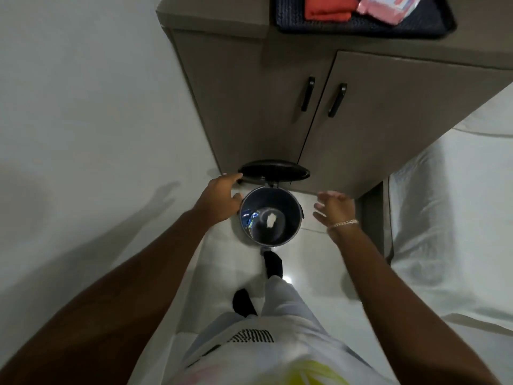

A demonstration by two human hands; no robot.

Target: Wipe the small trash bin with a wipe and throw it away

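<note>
Your crumpled white wipe (271,220) lay inside the small round dark-metal trash bin (288,202); both hands' grips (222,197) (334,208) were apart, empty; next, I'd judge, close the raised black lid (274,171).

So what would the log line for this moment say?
bin lid up | wipe inside | left hand at rim | right hand open, empty

The small trash bin (270,215) is dark grey inside, with a black lid (274,170) at its 12 o'clock. On its floor lies a white crumpled wipe (271,220), and at 9 o'clock of that a blue shiny wrapper (249,218). The cabinet (277,112) is grey-brown with black handles (307,93). On top, a dark navy woven mat (361,26) carries a folded orange-red cloth (327,8) and a pink packet (385,8). The floor (111,134) is glossy white. Black socks (273,263), pale trousers (288,298).
</note>
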